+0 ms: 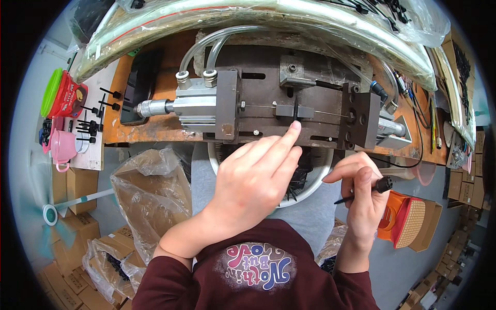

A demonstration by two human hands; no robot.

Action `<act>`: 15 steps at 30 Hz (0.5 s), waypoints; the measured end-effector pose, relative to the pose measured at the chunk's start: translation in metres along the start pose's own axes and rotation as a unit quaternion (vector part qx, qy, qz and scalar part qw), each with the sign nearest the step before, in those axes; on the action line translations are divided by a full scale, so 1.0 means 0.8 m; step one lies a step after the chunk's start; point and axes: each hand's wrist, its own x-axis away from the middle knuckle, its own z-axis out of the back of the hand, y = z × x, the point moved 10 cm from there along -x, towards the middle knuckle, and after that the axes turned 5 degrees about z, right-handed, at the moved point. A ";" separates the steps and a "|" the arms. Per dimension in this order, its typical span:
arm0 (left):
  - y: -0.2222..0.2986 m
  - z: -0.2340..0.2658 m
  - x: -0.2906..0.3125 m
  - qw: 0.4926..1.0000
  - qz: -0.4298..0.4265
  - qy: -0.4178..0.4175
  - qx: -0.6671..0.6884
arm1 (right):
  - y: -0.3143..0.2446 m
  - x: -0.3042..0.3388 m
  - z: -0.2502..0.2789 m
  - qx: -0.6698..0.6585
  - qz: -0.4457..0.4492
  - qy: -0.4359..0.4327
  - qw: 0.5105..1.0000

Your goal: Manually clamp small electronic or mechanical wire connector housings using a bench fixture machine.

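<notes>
My left hand reaches across the front of a metal clamping fixture, its fingers stretched out and its thumb hidden. Its index fingertip is at the lower end of a thin black rod, which stands across a small grey block at the fixture's centre. Thin metal rods run from that block toward the dark end plates on both sides. To the right and nearer, my right hand is closed round a black plastic pin with a ribbed round head; its thin stem shows past the fingers.
A white basket with black parts sits below the bench edge on my lap. Air cylinders with clear hoses flank the fixture. On the left are a phone, black pins and a pink cup. A fan stands lower left.
</notes>
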 end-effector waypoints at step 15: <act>-0.003 0.015 -0.018 0.969 0.043 -0.038 0.239 | -0.086 -0.011 -0.020 0.365 0.295 0.004 0.883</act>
